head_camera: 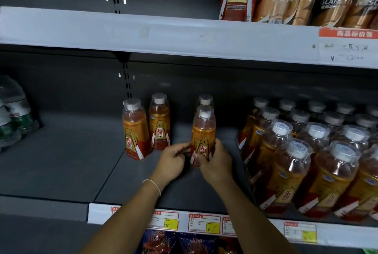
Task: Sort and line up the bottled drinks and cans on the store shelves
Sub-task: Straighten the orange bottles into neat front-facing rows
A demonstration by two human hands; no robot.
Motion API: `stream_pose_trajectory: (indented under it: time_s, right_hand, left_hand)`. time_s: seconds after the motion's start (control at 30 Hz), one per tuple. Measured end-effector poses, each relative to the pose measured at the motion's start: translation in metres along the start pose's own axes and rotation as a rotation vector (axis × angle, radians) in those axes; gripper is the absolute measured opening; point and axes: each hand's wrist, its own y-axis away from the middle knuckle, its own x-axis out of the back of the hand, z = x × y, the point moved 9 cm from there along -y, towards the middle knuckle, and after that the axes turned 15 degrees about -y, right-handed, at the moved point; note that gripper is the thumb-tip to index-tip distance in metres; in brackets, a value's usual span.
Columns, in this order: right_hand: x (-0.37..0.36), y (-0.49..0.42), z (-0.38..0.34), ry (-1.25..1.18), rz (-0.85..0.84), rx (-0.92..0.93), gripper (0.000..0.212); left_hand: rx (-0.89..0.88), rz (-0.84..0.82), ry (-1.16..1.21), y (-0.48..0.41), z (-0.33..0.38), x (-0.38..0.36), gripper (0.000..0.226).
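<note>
Both the left hand (171, 162) and right hand (215, 166) grip the upright orange bottle (203, 131) between them.

Bare shelf floor (61, 161) left of bottle pair (159, 122); packed bottle block (306, 167) hard right.

Orange-and-red bottles (203, 137), white caps (205, 113), grey shelf (81, 151)

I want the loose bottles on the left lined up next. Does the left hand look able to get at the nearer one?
Probably yes: the nearer loose bottle stands just left of the left hand, only bare shelf between. That hand must first release the middle bottle.
</note>
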Motion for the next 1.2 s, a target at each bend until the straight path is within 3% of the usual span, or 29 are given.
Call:
stream_pose_trajectory:
  time_s: [0.57, 0.77, 0.87, 0.97, 1.1, 1.2]
  right_hand:
    - [-0.005, -0.011, 0.003, 0.043, 0.018, -0.003, 0.069]
    - [-0.001, -0.012, 0.003, 0.001, 0.016, -0.011, 0.062]
    - [0.011, -0.008, 0.003, 0.023, 0.105, -0.038, 0.059]
    - [0.009, 0.011, -0.022, 0.120, 0.203, 0.167, 0.043]
    - [-0.048, 0.037, -0.069, 0.109, 0.081, 0.480, 0.020]
    - [-0.106, 0.035, -0.077, 0.051, -0.105, 0.414, 0.029]
  left_hand:
    - [-0.213, 0.183, -0.490, 0.011, 0.018, 0.011, 0.048]
    - [-0.200, 0.214, -0.495, 0.017, 0.022, 0.016, 0.046]
    - [-0.207, 0.276, -0.457, 0.022, 0.028, 0.030, 0.043]
    - [-0.228, 0.384, -0.409, 0.033, 0.030, 0.059, 0.039]
    - [-0.158, 0.606, -0.332, 0.052, 0.013, 0.121, 0.037]
    - [-0.038, 0.675, -0.212, 0.057, -0.017, 0.164, 0.038]
